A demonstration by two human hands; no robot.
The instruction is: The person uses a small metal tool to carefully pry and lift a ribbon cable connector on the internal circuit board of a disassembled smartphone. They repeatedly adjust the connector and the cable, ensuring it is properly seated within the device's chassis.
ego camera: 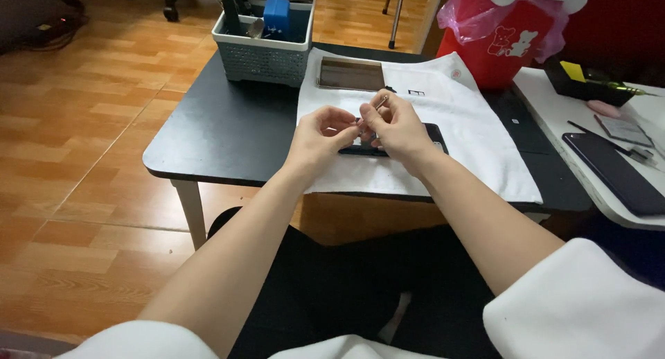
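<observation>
Dark phone (422, 134) lies flat on a white cloth (478, 158) on the tabletop (222, 134); left hand (320, 138) pinches its near edge; right hand (400, 127) grips thin tweezers (381, 102) above it; likely light, rigid, fragile; best held by edges.

Both hands meet over a dark phone (435, 134) that lies flat on a white cloth (478, 144) spread across the black bench (222, 137). The left hand (320, 136) pinches at the phone's near edge with curled fingers. The right hand (398, 127) holds a thin metal tool (381, 102) whose tip slants up and away from the phone. Farther back on the cloth lies a dark rectangular panel (351, 74). Just beside it, at the bench's far edge, stands a grey basket (263, 57) with a blue box (276, 16) inside. A red bin (502, 50) with a pink liner stands at the right.
</observation>
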